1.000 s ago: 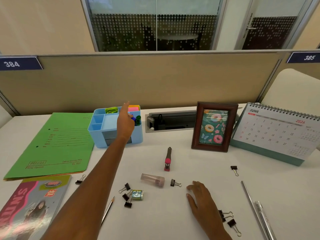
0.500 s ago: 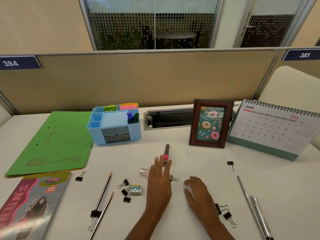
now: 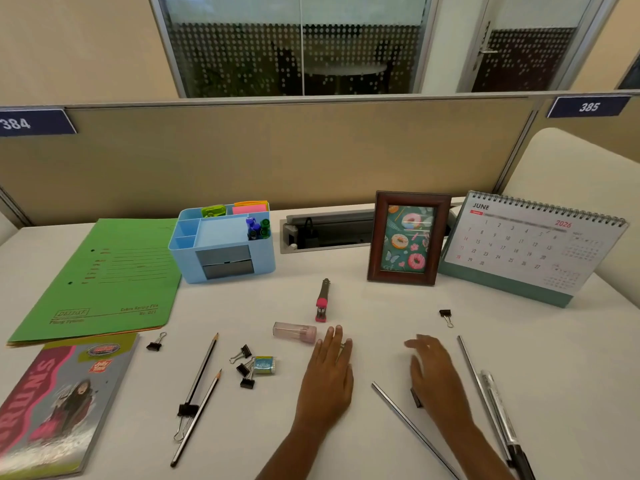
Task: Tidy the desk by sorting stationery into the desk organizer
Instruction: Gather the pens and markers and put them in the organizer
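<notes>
Standing rear left on the desk, just beside a green folder, the blue desk organizer is listed with markers and sticky notes inside. Stapler, binder clips and pencils are scattered in front. Left hand is laid flat, fingers straight, nothing gripped; right hand is loosely spread, empty.

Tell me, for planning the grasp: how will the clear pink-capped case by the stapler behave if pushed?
The clear case lies on its side on the smooth desk, so it would probably slide, perhaps roll. It looks like thin plastic: likely light and stiff, its glossy wall possibly slippery.
</notes>
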Action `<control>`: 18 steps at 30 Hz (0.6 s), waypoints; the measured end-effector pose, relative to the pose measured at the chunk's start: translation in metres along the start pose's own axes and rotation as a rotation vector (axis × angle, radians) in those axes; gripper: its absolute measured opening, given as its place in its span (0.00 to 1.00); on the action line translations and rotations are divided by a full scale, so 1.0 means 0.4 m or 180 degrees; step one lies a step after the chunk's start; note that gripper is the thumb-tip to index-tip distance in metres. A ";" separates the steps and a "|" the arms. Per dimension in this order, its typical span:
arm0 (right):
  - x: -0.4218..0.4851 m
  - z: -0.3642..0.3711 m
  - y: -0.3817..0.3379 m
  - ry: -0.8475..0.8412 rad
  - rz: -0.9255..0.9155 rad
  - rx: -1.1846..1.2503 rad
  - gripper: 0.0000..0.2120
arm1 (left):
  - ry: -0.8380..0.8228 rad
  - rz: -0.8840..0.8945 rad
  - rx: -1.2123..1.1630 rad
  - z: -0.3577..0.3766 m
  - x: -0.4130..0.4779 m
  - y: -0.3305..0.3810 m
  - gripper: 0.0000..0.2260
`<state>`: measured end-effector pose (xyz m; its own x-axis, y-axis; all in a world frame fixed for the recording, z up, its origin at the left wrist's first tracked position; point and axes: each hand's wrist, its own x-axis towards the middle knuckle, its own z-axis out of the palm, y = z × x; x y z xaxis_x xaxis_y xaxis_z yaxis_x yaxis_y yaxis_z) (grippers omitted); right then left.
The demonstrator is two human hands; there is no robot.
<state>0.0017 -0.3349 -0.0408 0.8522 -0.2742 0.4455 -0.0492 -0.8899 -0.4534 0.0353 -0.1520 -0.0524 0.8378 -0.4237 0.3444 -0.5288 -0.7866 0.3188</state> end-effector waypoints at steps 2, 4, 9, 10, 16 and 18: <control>-0.001 -0.030 0.037 0.0191 0.0066 -0.0225 0.10 | 0.0075 0.0003 0.0016 0.005 -0.001 -0.003 0.22; -0.006 -0.060 0.060 0.0314 0.0208 -0.0486 0.12 | 0.0134 -0.0002 0.0073 0.008 -0.001 -0.004 0.22; -0.034 -0.112 0.086 0.0165 0.0750 -0.1090 0.22 | 0.0182 0.0035 0.0033 0.011 -0.001 -0.001 0.19; -0.040 -0.114 0.088 0.0118 0.0875 -0.1089 0.22 | 0.0143 0.0033 -0.0023 0.010 -0.001 -0.002 0.19; -0.044 -0.113 0.087 -0.0176 0.1262 -0.0738 0.17 | 0.0096 0.0044 -0.0046 0.007 -0.003 -0.005 0.19; -0.032 -0.118 0.086 -0.0163 0.1265 -0.0480 0.16 | 0.0113 0.0028 -0.0045 0.008 -0.006 -0.004 0.19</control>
<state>-0.0354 -0.3791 -0.0255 0.7762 -0.5915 0.2182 -0.4514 -0.7631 -0.4626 0.0348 -0.1511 -0.0565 0.8279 -0.4140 0.3783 -0.5381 -0.7765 0.3279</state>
